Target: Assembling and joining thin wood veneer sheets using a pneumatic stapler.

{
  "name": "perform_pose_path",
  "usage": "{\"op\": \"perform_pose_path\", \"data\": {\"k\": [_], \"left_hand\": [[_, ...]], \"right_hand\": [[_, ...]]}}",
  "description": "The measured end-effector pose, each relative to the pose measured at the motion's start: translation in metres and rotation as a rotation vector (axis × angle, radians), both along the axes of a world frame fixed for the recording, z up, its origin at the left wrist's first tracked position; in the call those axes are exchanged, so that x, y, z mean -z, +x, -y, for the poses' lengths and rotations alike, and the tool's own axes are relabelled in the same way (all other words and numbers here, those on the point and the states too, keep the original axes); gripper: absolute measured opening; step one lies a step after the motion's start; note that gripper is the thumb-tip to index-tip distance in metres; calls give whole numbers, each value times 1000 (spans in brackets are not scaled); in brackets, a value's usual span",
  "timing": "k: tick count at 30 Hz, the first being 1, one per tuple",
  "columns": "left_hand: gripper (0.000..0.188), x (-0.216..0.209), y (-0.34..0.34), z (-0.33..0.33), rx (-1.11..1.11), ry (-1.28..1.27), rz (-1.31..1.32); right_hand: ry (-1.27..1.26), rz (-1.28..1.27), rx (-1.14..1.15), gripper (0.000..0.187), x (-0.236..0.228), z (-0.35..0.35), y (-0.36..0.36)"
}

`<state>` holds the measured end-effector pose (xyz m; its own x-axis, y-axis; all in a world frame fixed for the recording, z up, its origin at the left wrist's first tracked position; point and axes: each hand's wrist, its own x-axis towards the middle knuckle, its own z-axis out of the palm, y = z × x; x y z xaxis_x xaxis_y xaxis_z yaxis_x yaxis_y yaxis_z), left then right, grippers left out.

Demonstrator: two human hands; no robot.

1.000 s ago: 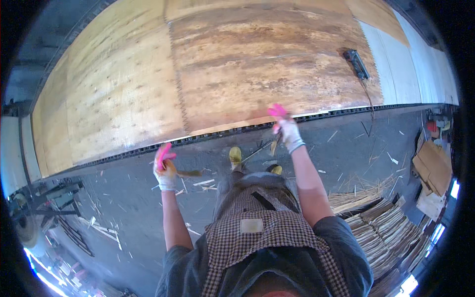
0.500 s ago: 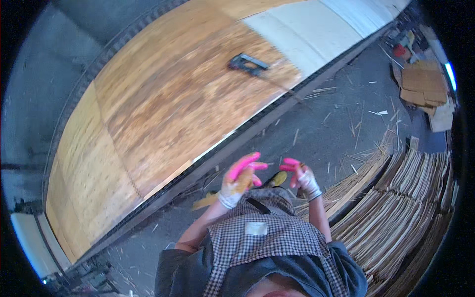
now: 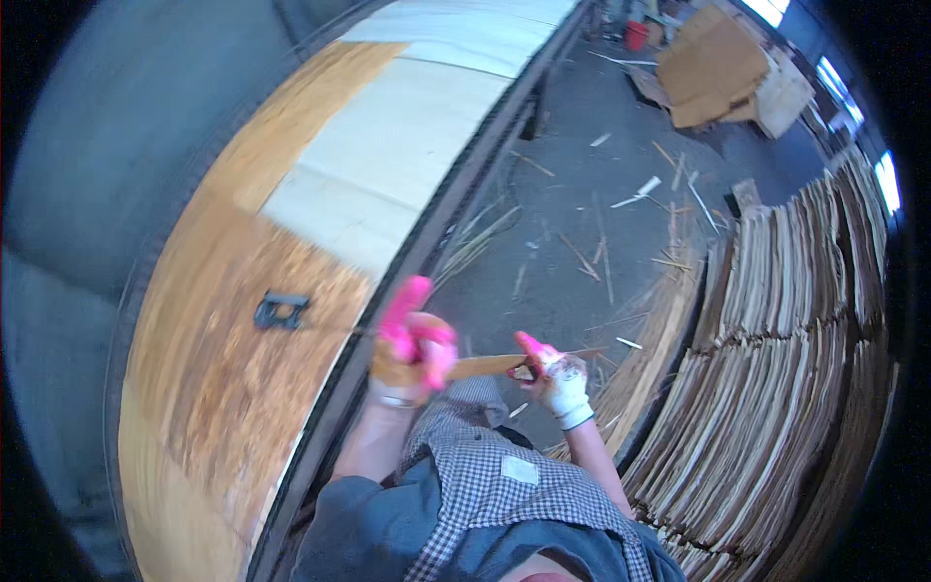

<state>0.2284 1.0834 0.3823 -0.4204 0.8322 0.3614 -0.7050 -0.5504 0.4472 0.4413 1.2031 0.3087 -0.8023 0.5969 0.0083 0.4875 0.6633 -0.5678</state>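
Observation:
A narrow tan wooden strip (image 3: 485, 367) spans the gap between my gloved hands, in front of my checked apron. My left hand (image 3: 412, 349), in a white glove with pink fingers, has its fingers curled at the strip's left end; motion blurs it somewhat. Thumb and fingers of my right hand (image 3: 558, 380) close round the strip farther right, and a thin end shows beyond that hand. Left of my hands, a black staple-gun-like tool (image 3: 281, 310) lies on the brown wood sheet (image 3: 228, 388) that covers the long worktable.
Pale sheets (image 3: 388, 126) cover the table's far part; its dark edge (image 3: 456, 204) runs beside my left arm. Tall stacks of veneer (image 3: 766, 388) stand at right. Wood scraps (image 3: 640, 192) litter the floor. Cardboard (image 3: 713, 63) and a red bucket (image 3: 636, 36) are at the far right.
My view has turned rightward, so the table and tool appear farther left. My left hand's fingers have gone from spread to curled, and the wooden strip now shows between both hands.

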Motion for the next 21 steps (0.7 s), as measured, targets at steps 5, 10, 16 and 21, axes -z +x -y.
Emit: {"op": "perform_pose_path", "data": {"k": [5, 10, 16, 21], "left_hand": [[76, 56, -60, -155, -40, -184, 319], [80, 99, -104, -347, -435, -732, -76], [84, 108, -92, -617, -90, -636, -608], [65, 276, -119, -808, 181, -797, -571]], "right_hand": [[94, 234, -10, 69, 13, -144, -4], [18, 224, 557, 63, 50, -333, 81], [-24, 900, 1570, 24, 105, -467, 260], [-568, 447, 1808, 34, 93, -580, 277]]}}
